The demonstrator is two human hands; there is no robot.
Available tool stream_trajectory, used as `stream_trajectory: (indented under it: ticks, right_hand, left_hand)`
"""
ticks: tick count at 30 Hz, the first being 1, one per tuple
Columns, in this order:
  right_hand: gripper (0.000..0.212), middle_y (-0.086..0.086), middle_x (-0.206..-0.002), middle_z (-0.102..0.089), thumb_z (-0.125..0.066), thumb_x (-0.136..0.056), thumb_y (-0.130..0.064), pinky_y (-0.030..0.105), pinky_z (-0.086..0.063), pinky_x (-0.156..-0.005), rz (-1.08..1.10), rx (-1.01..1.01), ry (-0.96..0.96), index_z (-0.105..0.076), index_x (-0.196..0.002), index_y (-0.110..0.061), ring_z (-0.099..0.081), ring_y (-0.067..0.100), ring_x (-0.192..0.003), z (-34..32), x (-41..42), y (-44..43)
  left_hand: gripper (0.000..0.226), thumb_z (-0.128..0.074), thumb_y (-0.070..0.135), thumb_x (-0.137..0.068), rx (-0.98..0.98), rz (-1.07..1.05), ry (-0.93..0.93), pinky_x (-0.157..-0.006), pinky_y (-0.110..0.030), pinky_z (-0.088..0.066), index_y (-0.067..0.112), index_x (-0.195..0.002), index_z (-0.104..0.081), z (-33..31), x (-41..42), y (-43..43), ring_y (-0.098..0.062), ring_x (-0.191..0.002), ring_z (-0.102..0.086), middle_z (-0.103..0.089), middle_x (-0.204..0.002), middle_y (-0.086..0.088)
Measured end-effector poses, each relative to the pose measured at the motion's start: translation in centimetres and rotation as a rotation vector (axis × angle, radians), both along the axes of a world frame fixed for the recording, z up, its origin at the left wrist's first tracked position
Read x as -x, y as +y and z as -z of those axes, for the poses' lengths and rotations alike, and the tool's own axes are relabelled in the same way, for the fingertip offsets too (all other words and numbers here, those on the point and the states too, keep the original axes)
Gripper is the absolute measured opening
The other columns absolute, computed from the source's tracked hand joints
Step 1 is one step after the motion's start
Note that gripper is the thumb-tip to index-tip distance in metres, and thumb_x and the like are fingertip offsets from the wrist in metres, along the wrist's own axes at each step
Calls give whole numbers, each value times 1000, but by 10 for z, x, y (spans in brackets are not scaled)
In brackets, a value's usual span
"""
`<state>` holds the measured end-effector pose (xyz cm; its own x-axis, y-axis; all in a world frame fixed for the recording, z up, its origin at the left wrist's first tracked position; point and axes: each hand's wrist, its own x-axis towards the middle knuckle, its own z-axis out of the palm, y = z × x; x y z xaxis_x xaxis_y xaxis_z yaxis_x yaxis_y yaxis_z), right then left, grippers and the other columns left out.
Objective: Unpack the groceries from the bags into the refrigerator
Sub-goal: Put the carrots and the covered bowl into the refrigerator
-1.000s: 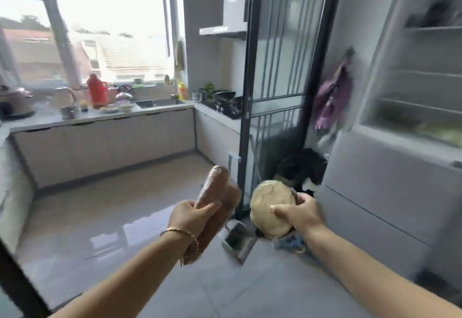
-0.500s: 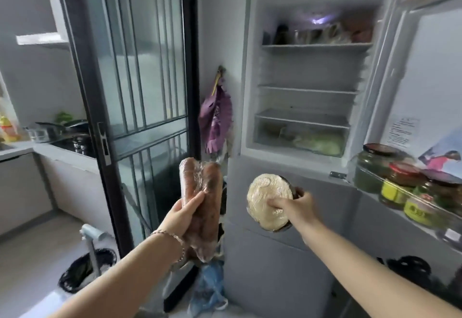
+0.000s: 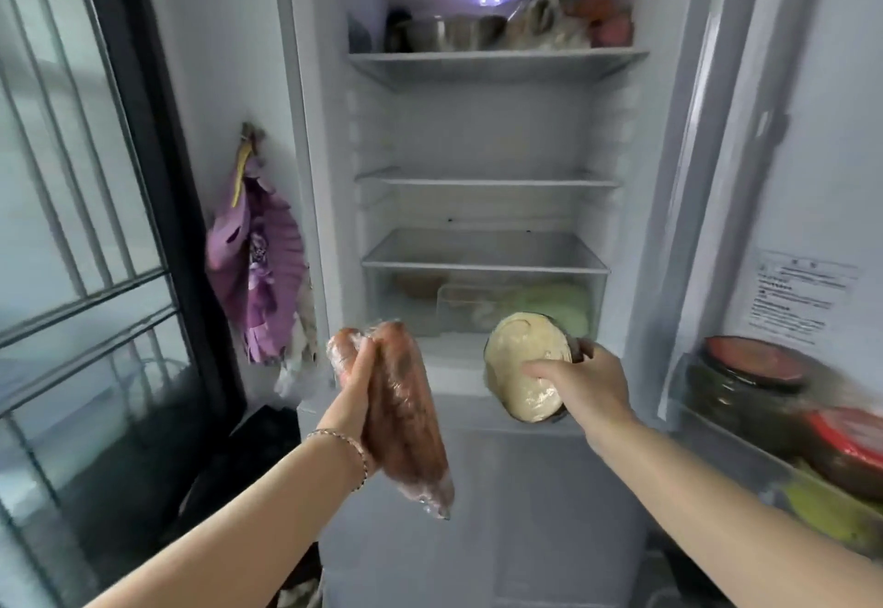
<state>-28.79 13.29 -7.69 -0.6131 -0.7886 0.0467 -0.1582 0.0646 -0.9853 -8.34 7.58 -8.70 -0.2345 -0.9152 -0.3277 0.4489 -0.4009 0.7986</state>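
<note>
Curling round a near-upright wrapped pack [image 3: 406, 416], left fingers [image 3: 363, 361] grip; right fingers [image 3: 542, 368] clasp a round item [image 3: 521, 344].

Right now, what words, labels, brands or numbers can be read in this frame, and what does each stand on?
No text here can be quoted.
Printed sticker on the inner refrigerator door: lines of small print, too blurred to read.
Lidded jars in that door: no legible label.
In the left hand a reddish wrapped pack, in the right hand a round pale item: no print shows.
</note>
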Motion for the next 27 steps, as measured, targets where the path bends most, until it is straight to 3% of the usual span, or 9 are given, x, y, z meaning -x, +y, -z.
stream_trajectory:
  ticks: [4, 9, 14, 17, 22, 27]
  right_hand:
    - [32, -3, -83, -63, -79, -65, -13, 25, -42, -56, 17, 77, -40, -62, -92, -16, -59, 15, -76, -9, 39, -80]
    - [34, -9, -85, -64, -79, -67, -13, 23, -44, -60, 74, 222, -105, -60, -93, -21, -60, 9, -79, -24, 58, -144]
    - [36, -8, -88, -66, -80, -67, -10, 20, -43, -60, 119, 319, -160, -62, -98, -18, -61, 6, -80, -35, 71, -179]
    - [38, -7, -91, -67, -80, -67, -11, 19, -42, -59, 170, 339, -183, -63, -101, -17, -62, 6, -82, -36, 75, -189]
    - [33, -12, -84, -63, -79, -68, -12, 18, -42, -59, 242, 313, -144, -60, -95, -19, -58, 2, -75, -37, 77, -192]
    - [29, -13, -81, -62, -80, -67, -13, 18, -42, -60, 312, 309, -97, -60, -85, -22, -57, 2, -72, -36, 68, -183]
  left_hand:
    - [66, -55, 73, -69, -36, -53, 33, -91, -45, -41, 13, -96, -62, 1, 49, -80, -25, -83, -59, -65, -90, -7]
    - [62, -49, 75, -71, -29, -66, 153, -81, -43, -46, 17, -89, -64, -14, 98, -154, -25, -82, -61, -72, -77, -8]
    - [67, -49, 74, -73, -24, 21, 146, -98, -45, -44, 18, -108, -64, -5, 128, -207, -27, -101, -61, -67, -104, -10]
    - [65, -53, 70, -71, -7, 73, 120, -94, -42, -46, 17, -106, -65, -1, 133, -217, -25, -95, -63, -69, -99, -9]
    - [73, -65, 63, -48, 26, 223, -11, -81, -36, -51, 14, -102, -67, 10, 126, -213, -23, -88, -68, -74, -89, -8]
    - [91, -70, 64, -37, 96, 346, -102, -88, -37, -51, 11, -110, -66, 17, 109, -201, -26, -96, -68, -73, -101, -12]
